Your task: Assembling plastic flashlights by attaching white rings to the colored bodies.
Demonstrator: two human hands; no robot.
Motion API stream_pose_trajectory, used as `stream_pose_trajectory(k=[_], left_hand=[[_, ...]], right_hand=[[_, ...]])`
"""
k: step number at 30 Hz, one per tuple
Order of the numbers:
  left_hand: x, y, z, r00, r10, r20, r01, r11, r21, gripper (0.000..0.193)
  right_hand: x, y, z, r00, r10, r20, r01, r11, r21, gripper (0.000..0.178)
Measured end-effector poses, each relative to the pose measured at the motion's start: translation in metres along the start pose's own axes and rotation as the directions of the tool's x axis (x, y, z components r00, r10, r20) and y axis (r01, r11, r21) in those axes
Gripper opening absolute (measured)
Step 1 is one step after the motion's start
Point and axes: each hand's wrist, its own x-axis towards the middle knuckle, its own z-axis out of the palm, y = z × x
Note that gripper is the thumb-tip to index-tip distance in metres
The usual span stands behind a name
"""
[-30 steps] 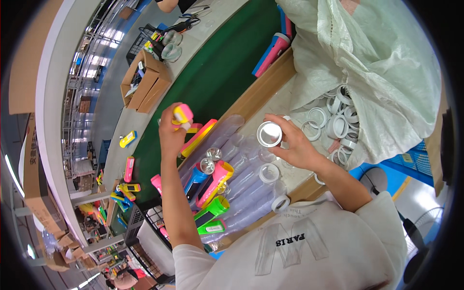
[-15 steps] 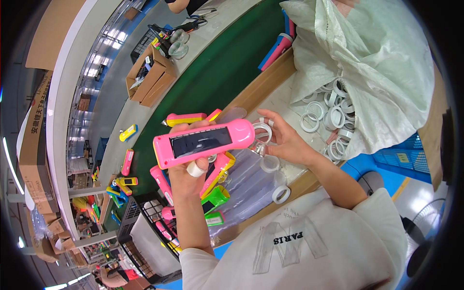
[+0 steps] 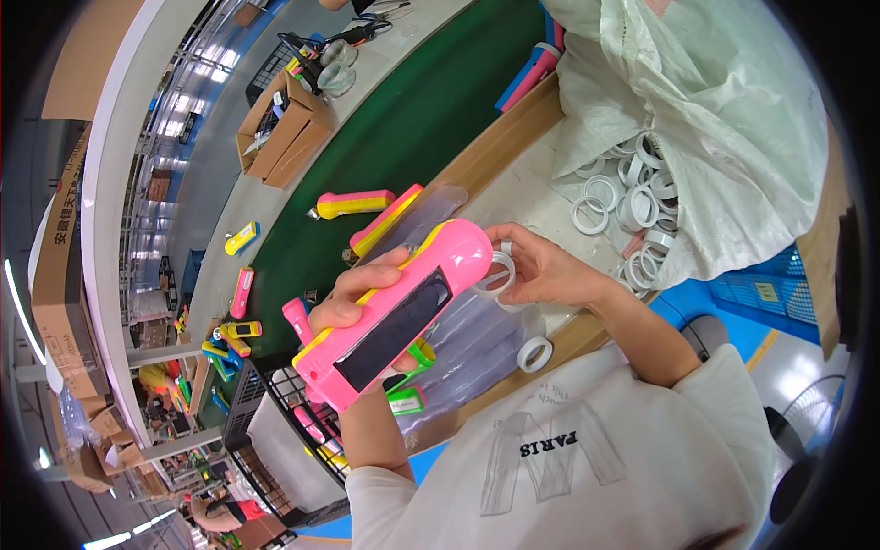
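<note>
My left hand (image 3: 353, 298) is wrapped round a pink and yellow flashlight (image 3: 394, 321) with a dark glossy panel facing up. The flashlight is tilted, its wide rounded head up and to the right. My right hand (image 3: 548, 270) pinches a white ring (image 3: 500, 275) at that head; whether the ring touches it I cannot tell. Behind the flashlight, partly covered, lie a green flashlight (image 3: 406, 401) and clear plastic sheeting (image 3: 472, 367). Another white ring (image 3: 534, 354) rests on the sheeting's right edge. Many more white rings (image 3: 637, 209) spill from a white woven sack (image 3: 706, 137).
Pink and yellow flashlights (image 3: 357, 203) lie on the green belt (image 3: 376, 137). A black crate (image 3: 302, 412) holding flashlights stands at the lower left. Beyond the belt are a cardboard box (image 3: 286, 137) and several small lights. A blue basket (image 3: 765, 289) sits at the right.
My left hand has turned the flashlight from nearly level to a steep slant, its near end lower. My right hand with the white ring has stayed close to the flashlight's head.
</note>
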Motion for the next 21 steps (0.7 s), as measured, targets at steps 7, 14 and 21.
stream_pose_trajectory(k=[7,14,21], left_hand=[[-0.026,-0.007,0.004,0.988,-0.122,-0.093,0.116,0.991,-0.062,0.066],[-0.035,0.012,0.006,0.934,-0.256,-0.25,0.271,0.962,0.026,0.074],[-0.025,0.005,0.027,0.87,-0.313,-0.382,0.353,0.935,0.039,0.075]], right_hand=[[-0.003,-0.007,0.002,0.995,-0.095,-0.01,0.096,0.993,0.065,0.074],[-0.005,-0.004,-0.004,0.988,-0.151,-0.039,0.144,0.979,-0.147,0.055],[-0.014,-0.047,0.026,0.995,-0.093,0.041,0.084,0.531,-0.843,0.071]])
